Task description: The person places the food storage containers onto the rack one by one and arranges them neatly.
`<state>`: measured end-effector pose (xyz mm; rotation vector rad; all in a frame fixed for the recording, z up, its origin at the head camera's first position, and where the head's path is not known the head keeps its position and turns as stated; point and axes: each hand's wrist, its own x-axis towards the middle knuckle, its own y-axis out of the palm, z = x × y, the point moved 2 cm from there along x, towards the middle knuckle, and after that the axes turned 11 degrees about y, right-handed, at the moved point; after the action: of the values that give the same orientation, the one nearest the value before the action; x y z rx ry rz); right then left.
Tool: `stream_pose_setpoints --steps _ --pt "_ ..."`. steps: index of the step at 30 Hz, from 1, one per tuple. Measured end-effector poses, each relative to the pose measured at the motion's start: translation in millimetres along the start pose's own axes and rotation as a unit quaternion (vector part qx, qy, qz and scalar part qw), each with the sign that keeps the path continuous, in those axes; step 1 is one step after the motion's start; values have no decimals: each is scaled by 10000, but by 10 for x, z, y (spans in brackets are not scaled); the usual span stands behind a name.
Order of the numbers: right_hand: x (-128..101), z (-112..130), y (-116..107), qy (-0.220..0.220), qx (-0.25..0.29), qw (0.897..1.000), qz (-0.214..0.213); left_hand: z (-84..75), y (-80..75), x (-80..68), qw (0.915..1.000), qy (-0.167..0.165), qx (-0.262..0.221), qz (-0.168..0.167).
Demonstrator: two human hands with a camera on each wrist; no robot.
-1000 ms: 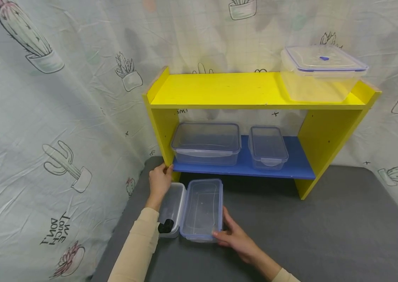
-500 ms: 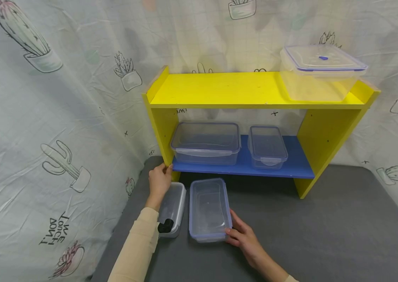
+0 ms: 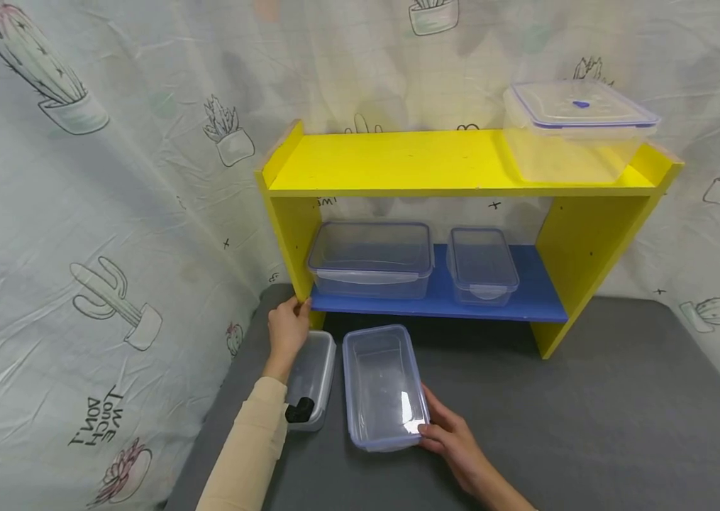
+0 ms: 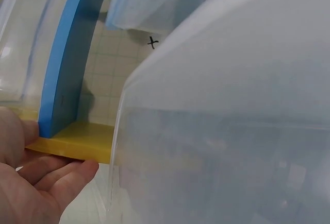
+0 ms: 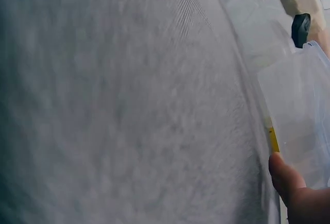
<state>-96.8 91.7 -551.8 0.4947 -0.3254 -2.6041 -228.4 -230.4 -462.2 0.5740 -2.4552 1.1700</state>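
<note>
- The right hand (image 3: 452, 440) gripped a clear blue-rimmed container (image 3: 381, 387) at its near right corner, thumb on top; it was in front of the shelf unit (image 3: 391, 163), over the grey table (image 3: 589, 419). Whether its base touched the table could not be told.
- The left hand (image 3: 288, 330) pinched the unit's yellow side panel (image 3: 296, 238), thumb on one side, fingers on the other.
- A pale-rimmed container (image 3: 318, 362) stood just left of the held one, partly hidden by the left sleeve (image 3: 247, 440) and a black wrist device (image 3: 300, 410).
- On the blue board (image 3: 541, 284) sat a wide box (image 3: 370, 262) at left and a narrower box (image 3: 482, 266) beside it.
- A large lidded tub (image 3: 579, 131) occupied the top's right end.
- A cactus-print curtain (image 3: 168, 177) hung behind.
</note>
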Motion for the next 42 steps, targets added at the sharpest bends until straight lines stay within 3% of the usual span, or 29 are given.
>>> stream_pose_setpoints --steps 18,32,42 --pt "-227 238 -32 -1140 145 9912 659 -1 6 -4 9998 102 -37 -139" --pt "-343 409 46 -2048 193 9732 1029 -2 13 -4 9997 173 23 -180" --pt "-339 507 37 -2639 36 9618 728 -8 0 -3 9996 186 59 -178"
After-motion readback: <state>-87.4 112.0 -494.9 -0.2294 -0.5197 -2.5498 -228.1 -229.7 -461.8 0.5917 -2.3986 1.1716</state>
